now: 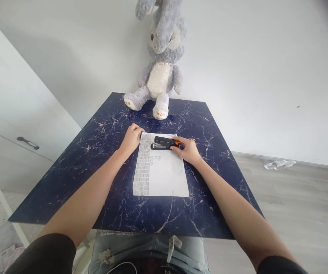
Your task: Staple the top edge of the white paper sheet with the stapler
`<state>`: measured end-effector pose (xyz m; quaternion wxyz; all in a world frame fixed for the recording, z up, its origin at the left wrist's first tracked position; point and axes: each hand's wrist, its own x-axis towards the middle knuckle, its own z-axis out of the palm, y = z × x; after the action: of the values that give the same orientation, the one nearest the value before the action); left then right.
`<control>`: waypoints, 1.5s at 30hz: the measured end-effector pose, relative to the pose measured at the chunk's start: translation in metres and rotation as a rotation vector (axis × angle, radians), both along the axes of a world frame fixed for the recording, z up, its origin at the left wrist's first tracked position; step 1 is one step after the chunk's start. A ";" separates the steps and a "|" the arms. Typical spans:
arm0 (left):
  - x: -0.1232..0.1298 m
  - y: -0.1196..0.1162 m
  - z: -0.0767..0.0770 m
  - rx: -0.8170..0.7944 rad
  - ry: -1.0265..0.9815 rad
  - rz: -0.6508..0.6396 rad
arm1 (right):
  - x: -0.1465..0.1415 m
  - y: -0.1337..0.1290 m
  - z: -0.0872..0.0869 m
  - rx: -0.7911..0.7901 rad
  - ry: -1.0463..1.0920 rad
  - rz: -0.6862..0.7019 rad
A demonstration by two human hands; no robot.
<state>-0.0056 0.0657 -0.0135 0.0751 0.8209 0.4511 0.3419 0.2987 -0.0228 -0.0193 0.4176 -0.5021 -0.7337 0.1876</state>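
Stapler [163, 140] crosswise over paper [168, 175], mouth toward left hand [131, 137], curled at paper's far-left corner, grip unclear; right hand [189, 150] pinches stapler's rear.

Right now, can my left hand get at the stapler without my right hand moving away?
Probably yes. Your left hand is by the top left corner of the paper, and the stapler has its free end facing it, with nothing standing between. Your right hand holds the other end.
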 end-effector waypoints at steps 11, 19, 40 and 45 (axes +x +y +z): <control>-0.005 0.008 -0.008 -0.027 0.054 0.042 | 0.002 0.002 0.000 -0.042 0.066 0.015; -0.004 0.008 -0.011 0.017 0.183 0.042 | 0.002 0.002 0.000 -0.059 0.064 0.018; 0.004 0.006 0.003 -0.160 -0.654 -0.050 | 0.007 0.011 -0.001 -0.157 0.189 0.109; 0.006 -0.006 0.006 -0.292 -0.592 -0.275 | 0.010 0.013 -0.005 -0.204 0.282 0.133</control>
<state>0.0007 0.0596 -0.0070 0.3645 0.7198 0.3394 0.4836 0.3089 -0.0100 -0.0246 0.4499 -0.4611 -0.6766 0.3567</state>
